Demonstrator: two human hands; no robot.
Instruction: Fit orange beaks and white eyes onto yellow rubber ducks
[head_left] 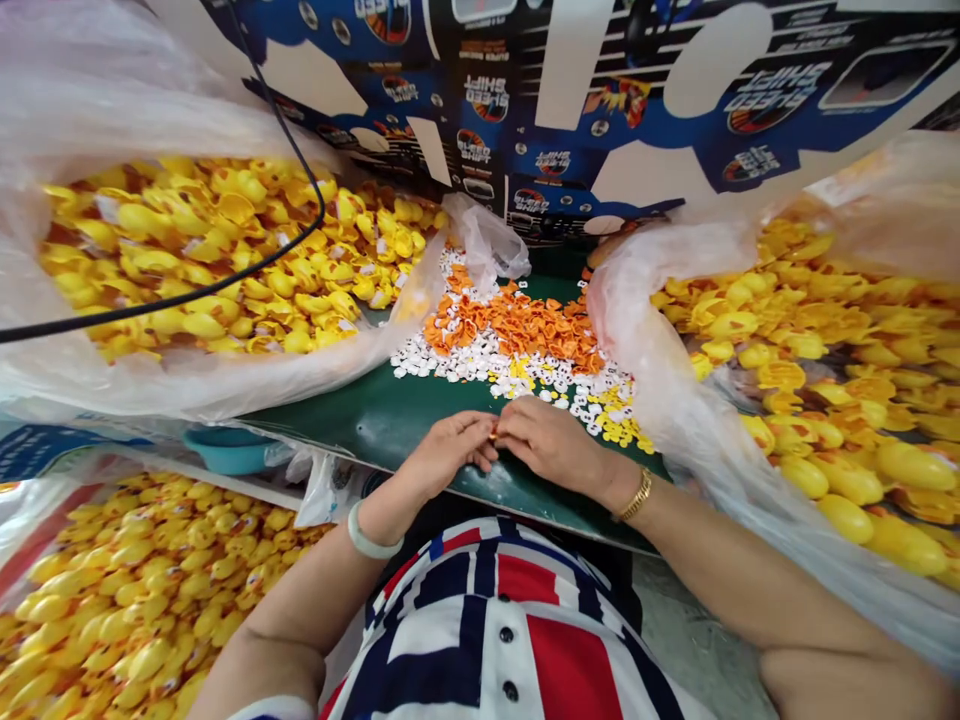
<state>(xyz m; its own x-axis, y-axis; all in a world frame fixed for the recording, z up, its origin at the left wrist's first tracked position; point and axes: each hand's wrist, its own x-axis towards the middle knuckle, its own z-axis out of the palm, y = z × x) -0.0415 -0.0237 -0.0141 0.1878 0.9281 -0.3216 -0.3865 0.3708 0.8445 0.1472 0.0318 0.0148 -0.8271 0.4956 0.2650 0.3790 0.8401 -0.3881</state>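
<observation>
My left hand (457, 445) and my right hand (541, 438) meet over the near edge of the green table (337, 410), fingers pinched together. Between the fingertips is a small orange piece (493, 435), mostly covered, so its exact shape is hidden. Just beyond the hands lie small white pieces with dark marks (465, 365) and small yellow pieces (622, 425). Behind them is a heap of orange duck-bill-like pieces (544, 328).
Plastic bags of yellow duck-shaped shells stand at the left (225, 250) and right (817, 370). More yellow ducks (142, 590) fill a container at lower left, near a teal basin (229, 450). A black cable (225, 285) hangs across the left. Printed cardboard (480, 130) rises behind.
</observation>
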